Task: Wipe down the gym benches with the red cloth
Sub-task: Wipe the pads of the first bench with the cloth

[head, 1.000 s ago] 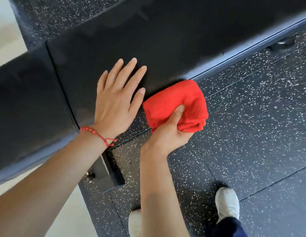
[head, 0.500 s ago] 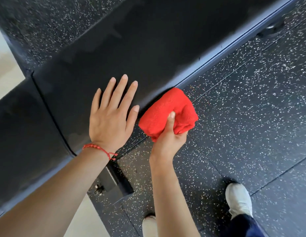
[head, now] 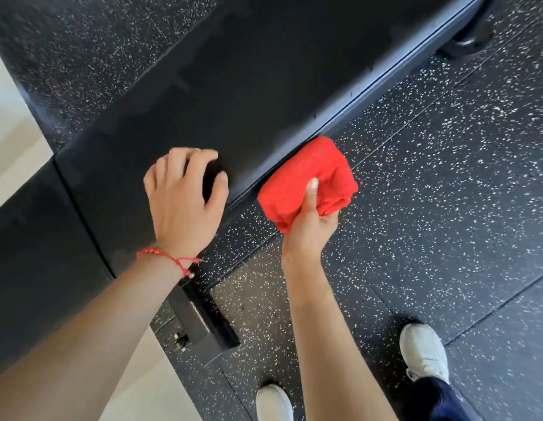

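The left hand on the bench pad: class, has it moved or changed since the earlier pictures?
Yes. The left hand, flat with straight fingers before, now has its fingers curled on the bench pad, about as far from the pad seam as before.

The right hand (head: 309,229) grips the red cloth (head: 306,177) against the bench (head: 234,95) edge; the left hand (head: 182,202) rests curled on top.

You are looking through a single head-worn wide-angle camera, tilted steeply down and close over the black bench pad (head: 234,95), which runs diagonally across the frame. Your forearms enter from the bottom edge, and the speckled floor (head: 446,208) and your white shoes (head: 425,354) fill the lower right.
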